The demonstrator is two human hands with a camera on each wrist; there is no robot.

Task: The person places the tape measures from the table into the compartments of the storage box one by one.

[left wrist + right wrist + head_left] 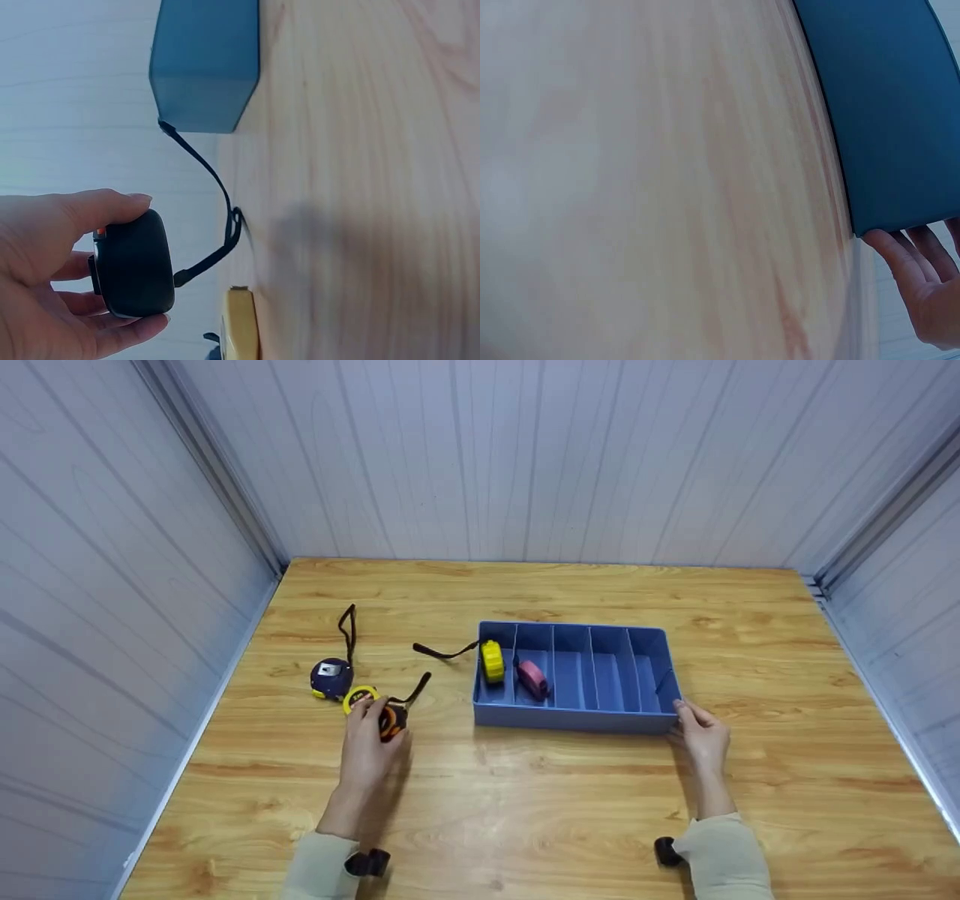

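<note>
Between the thumb and fingers of my left hand is a black tape measure with orange parts and a black wrist strap. Right behind it in the head view lies a yellow tape measure, partly hidden by the fingers. A dark blue tape measure with a looped strap lies to its left. My right hand touches the near right corner of a blue divided box, its fingertips against the end wall in the right wrist view.
In the box's leftmost compartment stands a yellow tape measure, its strap hanging over the left wall. A pink tape measure leans in the compartment beside it. Pale panel walls close off the wooden table at the back and both sides.
</note>
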